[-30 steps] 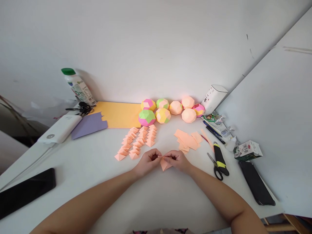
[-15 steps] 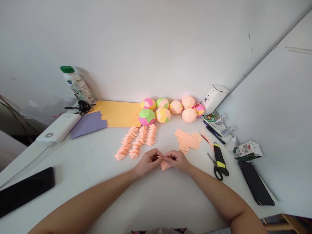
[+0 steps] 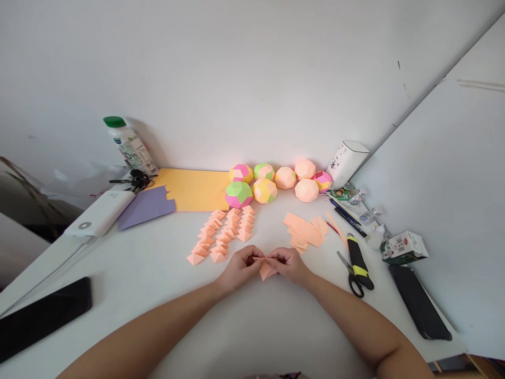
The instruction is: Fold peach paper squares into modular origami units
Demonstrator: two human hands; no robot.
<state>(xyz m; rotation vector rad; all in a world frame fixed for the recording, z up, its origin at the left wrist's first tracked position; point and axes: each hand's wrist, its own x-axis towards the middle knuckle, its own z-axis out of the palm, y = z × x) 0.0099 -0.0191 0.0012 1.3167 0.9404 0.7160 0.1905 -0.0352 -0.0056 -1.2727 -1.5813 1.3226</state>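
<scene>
Between my two hands is a folded piece of peach paper (image 3: 267, 270), its pointed end toward me. My left hand (image 3: 241, 267) pinches its left edge, and my right hand (image 3: 291, 266) pinches the right edge; the fingertips nearly meet at the top fold. Beyond my left hand lie three rows of folded peach paper units (image 3: 221, 234), overlapping one another. To the right and beyond my right hand is a loose pile of flat peach paper pieces (image 3: 305, 230). Several faceted paper balls (image 3: 265, 190) in peach, pink, green and yellow sit against the wall.
Scissors (image 3: 351, 273) and a black-and-yellow utility knife (image 3: 360, 262) lie at right, near pens (image 3: 347, 215), a milk carton (image 3: 404, 247) and a black phone (image 3: 420, 302). At left are orange card (image 3: 193, 190), purple paper (image 3: 145, 208), a white power bank (image 3: 98, 213), a bottle (image 3: 132, 147) and a dark phone (image 3: 45, 318).
The view has shifted slightly, so everything sits a little lower in it. Both hands keep their pinch on the folded paper, with only small finger movement.
</scene>
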